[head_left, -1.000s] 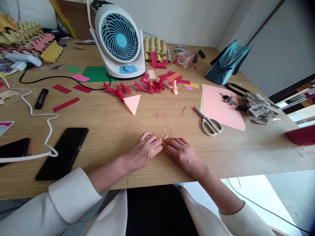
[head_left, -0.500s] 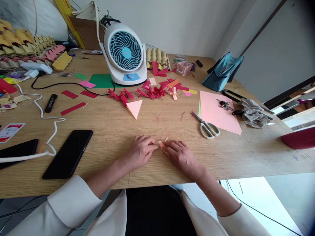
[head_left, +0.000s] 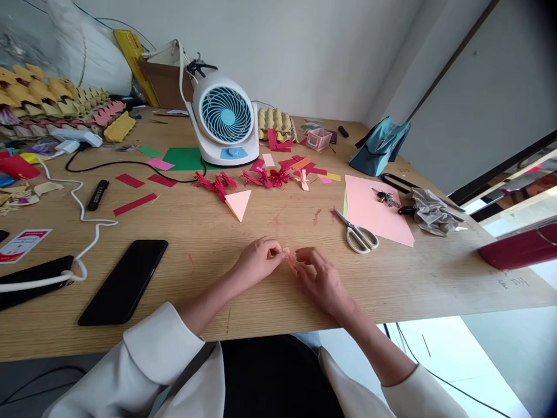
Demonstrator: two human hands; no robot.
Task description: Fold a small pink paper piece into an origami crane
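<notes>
The wood-grained bench [head_left: 209,226] runs along a pale wall [head_left: 296,52], with light floor [head_left: 439,354] showing below its near edge at right. Near that edge lies a small peach paper piece [head_left: 289,261], its top pinched between the closed fingers of the left hand [head_left: 259,261]. The right hand [head_left: 322,281] is just beside it, fingers curled and partly open; whether they touch it is unclear. Scissors [head_left: 359,235] lie near pink sheets [head_left: 374,212]; a white fan [head_left: 228,119] stands behind red paper pieces [head_left: 220,184].
</notes>
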